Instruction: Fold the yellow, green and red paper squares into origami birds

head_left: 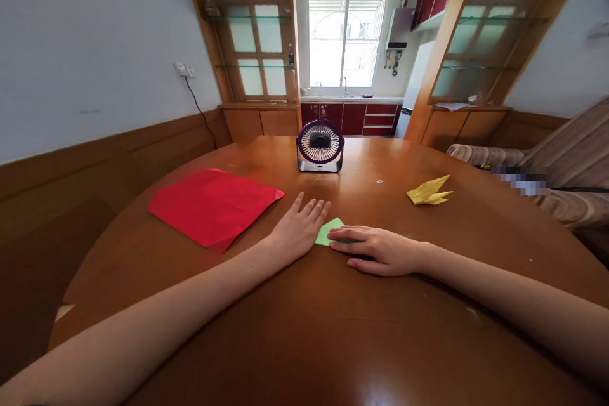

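A small piece of green paper lies on the wooden table between my two hands, partly covered by them. My left hand rests flat at its left edge, fingers spread and pointing away from me. From the right, my right hand lies over the paper's right part, its fingers stretched out and its thumb apart on the table. Neither hand grips anything. How the green paper is folded beneath the fingers is hidden.
Red paper lies flat to the left. A folded yellow paper shape sits to the right. A small purple fan stands at the far side of the round table. A striped cloth-covered seat is beyond the right edge.
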Tool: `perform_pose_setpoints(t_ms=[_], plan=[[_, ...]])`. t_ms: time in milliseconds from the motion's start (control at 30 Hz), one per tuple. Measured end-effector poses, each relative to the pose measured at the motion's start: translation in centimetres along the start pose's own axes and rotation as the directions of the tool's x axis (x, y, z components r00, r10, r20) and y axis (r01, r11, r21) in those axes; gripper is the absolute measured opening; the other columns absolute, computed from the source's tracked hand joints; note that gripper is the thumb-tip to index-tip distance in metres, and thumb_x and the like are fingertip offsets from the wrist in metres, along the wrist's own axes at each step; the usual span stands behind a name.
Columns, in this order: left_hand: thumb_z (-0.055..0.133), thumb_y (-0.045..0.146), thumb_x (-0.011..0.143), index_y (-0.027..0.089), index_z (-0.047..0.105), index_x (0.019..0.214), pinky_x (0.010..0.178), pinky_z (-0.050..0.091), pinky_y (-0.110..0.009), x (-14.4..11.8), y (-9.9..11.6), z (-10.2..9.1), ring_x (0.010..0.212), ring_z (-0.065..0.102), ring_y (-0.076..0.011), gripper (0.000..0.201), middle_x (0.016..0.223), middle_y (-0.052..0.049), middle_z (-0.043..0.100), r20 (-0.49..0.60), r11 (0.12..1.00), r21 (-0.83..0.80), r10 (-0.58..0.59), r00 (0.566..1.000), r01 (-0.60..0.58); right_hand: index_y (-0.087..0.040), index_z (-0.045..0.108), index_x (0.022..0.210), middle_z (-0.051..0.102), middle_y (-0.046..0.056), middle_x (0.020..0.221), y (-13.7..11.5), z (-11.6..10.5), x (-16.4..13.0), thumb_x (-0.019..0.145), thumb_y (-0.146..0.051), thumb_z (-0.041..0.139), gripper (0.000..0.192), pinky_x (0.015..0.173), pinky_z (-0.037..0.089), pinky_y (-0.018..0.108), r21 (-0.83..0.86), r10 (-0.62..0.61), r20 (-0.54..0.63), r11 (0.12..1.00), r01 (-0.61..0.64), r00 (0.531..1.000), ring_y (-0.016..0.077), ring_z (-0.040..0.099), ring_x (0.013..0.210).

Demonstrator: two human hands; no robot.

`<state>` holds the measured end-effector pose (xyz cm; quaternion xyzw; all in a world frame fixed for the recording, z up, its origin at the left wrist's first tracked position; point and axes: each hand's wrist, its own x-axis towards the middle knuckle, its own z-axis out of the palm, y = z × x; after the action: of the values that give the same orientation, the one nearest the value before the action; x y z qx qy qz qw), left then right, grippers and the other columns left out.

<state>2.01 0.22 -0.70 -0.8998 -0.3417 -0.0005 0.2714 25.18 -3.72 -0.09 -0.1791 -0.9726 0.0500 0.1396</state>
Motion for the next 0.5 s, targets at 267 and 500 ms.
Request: perform_pose_setpoints(t_ms=[267, 500], plan=[[0.028, 0.01, 0.094, 0.01, 0.03, 0.149, 0.111, 0.029, -0.056, -0.6, -0.4, 0.0, 0.14, 0.035, -0.028, 0.055, 0.152, -0.015, 0.035, 0.059, 0.996, -0.084, 0.042, 0.997, -0.037, -0.014, 0.05, 0.138, 0.047, 0.014, 0.143, 0.2, -0.2, -0.8, 0.098, -0.028, 0.046, 0.043, 0.115, 0.036, 0.04, -0.005, 0.01, 0.02, 1.0, -0.01, 1.0, 0.022, 0.04, 0.137], [0.031, 0.011, 0.094, 0.017, 0.028, 0.15, 0.112, 0.027, -0.053, -1.8, -0.8, -0.4, 0.142, 0.032, -0.0256, 0.056, 0.155, -0.011, 0.028, 0.111, 0.984, -0.149, 0.112, 0.987, -0.094, -0.014, 0.049, 0.138, 0.048, 0.011, 0.144, 0.4, 0.0, -1.6, 0.098, -0.025, 0.044, 0.041, 0.114, 0.037, 0.039, -0.004, 0.027, 0.034, 1.0, -0.027, 0.999, 0.021, 0.042, 0.135]])
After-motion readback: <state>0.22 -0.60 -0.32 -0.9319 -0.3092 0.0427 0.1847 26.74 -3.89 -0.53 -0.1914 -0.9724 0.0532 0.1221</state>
